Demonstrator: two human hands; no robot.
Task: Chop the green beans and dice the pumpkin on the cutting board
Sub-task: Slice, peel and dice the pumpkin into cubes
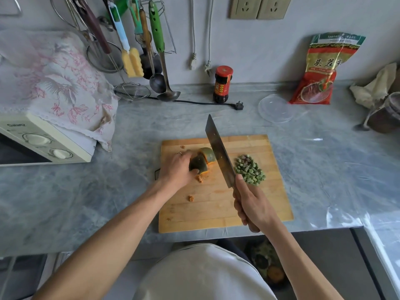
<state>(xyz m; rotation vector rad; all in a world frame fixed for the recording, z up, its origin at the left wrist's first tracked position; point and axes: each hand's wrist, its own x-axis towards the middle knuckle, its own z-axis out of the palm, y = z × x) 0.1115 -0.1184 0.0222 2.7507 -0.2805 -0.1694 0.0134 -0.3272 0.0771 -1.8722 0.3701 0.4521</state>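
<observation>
A wooden cutting board (218,208) lies on the grey counter. On its far left part sits a pumpkin piece (200,161) with dark green skin and orange flesh, cut into two chunks. My left hand (177,168) grips the nearer chunk from the left. My right hand (252,204) holds the handle of a cleaver (218,151), whose blade stands edge-down just right of the pumpkin. A heap of chopped green beans (251,169) lies right of the blade. Small orange scraps (190,198) dot the board.
A microwave (41,144) under a floral cloth stands at the left. At the back are hanging utensils (151,40), a sauce jar (223,83), a black plug (239,105), a clear plastic lid (276,108) and a red bag (320,70). A dark container (385,115) sits far right.
</observation>
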